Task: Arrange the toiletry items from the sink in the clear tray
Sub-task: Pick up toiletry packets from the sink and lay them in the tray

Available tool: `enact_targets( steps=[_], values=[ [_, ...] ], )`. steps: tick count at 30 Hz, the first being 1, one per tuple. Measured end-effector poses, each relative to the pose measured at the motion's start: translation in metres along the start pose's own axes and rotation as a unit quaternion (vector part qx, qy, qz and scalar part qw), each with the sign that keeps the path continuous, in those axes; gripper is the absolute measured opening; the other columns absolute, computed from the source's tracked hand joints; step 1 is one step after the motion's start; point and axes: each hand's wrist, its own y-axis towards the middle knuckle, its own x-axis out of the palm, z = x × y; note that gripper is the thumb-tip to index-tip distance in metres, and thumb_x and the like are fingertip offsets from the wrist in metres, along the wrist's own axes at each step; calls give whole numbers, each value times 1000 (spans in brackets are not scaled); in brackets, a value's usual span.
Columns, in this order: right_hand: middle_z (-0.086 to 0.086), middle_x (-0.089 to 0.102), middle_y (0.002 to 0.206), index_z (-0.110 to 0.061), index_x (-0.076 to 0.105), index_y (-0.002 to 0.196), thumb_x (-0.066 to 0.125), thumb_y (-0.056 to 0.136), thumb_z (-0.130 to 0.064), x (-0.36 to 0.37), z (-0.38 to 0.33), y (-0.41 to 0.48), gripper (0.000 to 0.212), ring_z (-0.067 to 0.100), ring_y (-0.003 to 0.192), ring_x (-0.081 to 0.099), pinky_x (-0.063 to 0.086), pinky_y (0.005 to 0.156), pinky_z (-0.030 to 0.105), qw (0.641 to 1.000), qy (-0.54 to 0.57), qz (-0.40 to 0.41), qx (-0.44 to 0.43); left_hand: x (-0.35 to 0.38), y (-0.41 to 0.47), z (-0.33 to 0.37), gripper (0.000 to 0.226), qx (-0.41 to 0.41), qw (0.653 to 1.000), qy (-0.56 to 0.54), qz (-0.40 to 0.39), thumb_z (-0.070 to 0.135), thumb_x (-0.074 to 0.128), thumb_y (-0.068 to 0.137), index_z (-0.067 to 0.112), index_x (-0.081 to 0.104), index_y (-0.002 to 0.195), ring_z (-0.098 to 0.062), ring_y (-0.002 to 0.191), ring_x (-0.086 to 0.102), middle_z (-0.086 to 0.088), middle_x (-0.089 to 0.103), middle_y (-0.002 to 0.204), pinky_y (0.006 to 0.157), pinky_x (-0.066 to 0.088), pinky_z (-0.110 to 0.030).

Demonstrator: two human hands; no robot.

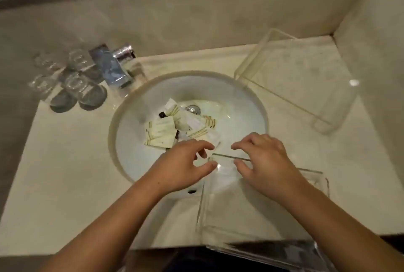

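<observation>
A heap of cream toiletry packets [162,132] and small dark-capped bottles [162,115] lies in the round white sink [247,116], near the drain. A clear tray [247,219] sits at the counter's front edge, its far corner reaching over the sink rim. My left hand [185,167] hovers over the sink's near side, fingers apart, holding nothing. My right hand [262,160] hangs over the tray's far edge, fingers spread and curled, not gripping anything that I can make out.
A second, larger clear tray [328,105] rests on the counter at the back right by the wall. Several upturned glasses [72,84] on coasters and wrapped packets [113,66] stand at the back left. The marble counter's front edge is close to my body.
</observation>
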Motion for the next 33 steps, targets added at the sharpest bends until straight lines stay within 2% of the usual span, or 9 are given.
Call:
enact_targets(
  steps=[4, 8, 11, 13, 16, 20, 26, 33],
  values=[
    [-11, 58, 112, -34, 64, 125, 58, 93, -38, 18, 17, -3, 33, 13, 112, 51, 37, 101, 35, 1000, 19, 2, 5, 18, 10, -11, 35, 28, 999, -15, -32, 55, 60, 86, 49, 63, 121, 1, 88, 61, 22, 67, 99, 80, 54, -26],
    [-14, 56, 99, -36, 67, 117, 57, 94, -34, 35, 20, -10, 25, 4, 93, 46, 44, 88, 29, 998, 26, 48, -22, 30, 12, -19, 22, 76, 996, -34, 6, 35, 61, 91, 42, 70, 110, -6, 81, 62, 15, 69, 89, 74, 52, -22],
    [-15, 57, 102, -37, 65, 123, 57, 97, -30, 44, 23, -12, 28, 2, 90, 45, 42, 82, 24, 995, -6, 86, -44, 31, 11, -27, 19, 104, 994, -14, 30, 31, 63, 91, 41, 70, 104, -7, 77, 60, 10, 64, 79, 69, 49, -21],
    [-13, 59, 105, -36, 66, 125, 58, 97, -26, 51, 19, -15, 31, 3, 90, 48, 38, 80, 20, 992, -25, 113, -59, 29, 5, -36, 17, 116, 992, 9, 39, 31, 63, 91, 41, 70, 102, -6, 76, 60, 8, 64, 82, 64, 45, -18],
    [-14, 56, 103, -33, 67, 124, 61, 96, -23, 62, 0, -19, 31, 4, 89, 50, 37, 82, 20, 987, -37, 135, -78, 24, -14, -54, 16, 125, 991, 27, 50, 32, 63, 91, 40, 71, 102, -4, 72, 61, 9, 65, 84, 64, 43, -20],
    [-13, 54, 101, -31, 68, 123, 61, 96, -21, 74, -32, -24, 30, 7, 88, 52, 46, 85, 26, 985, -48, 143, -84, 7, -54, -87, 18, 115, 990, 31, 70, 28, 61, 92, 36, 72, 103, -5, 78, 64, 12, 70, 88, 66, 47, -23],
    [-5, 66, 107, -29, 71, 121, 60, 97, -14, 91, -70, -20, 31, 14, 95, 62, 53, 89, 34, 982, -34, 149, -107, -13, -84, -136, 18, 76, 993, 37, 87, 25, 65, 91, 38, 74, 99, 4, 73, 60, 13, 66, 86, 59, 37, -9],
    [-6, 68, 107, -29, 71, 124, 61, 97, -15, 97, -98, -6, 32, 15, 97, 64, 52, 87, 32, 981, -37, 125, -143, -27, -96, -167, 17, 62, 995, 27, 75, 28, 64, 91, 39, 73, 100, -5, 80, 62, 10, 66, 90, 67, 42, -20]
  ],
)
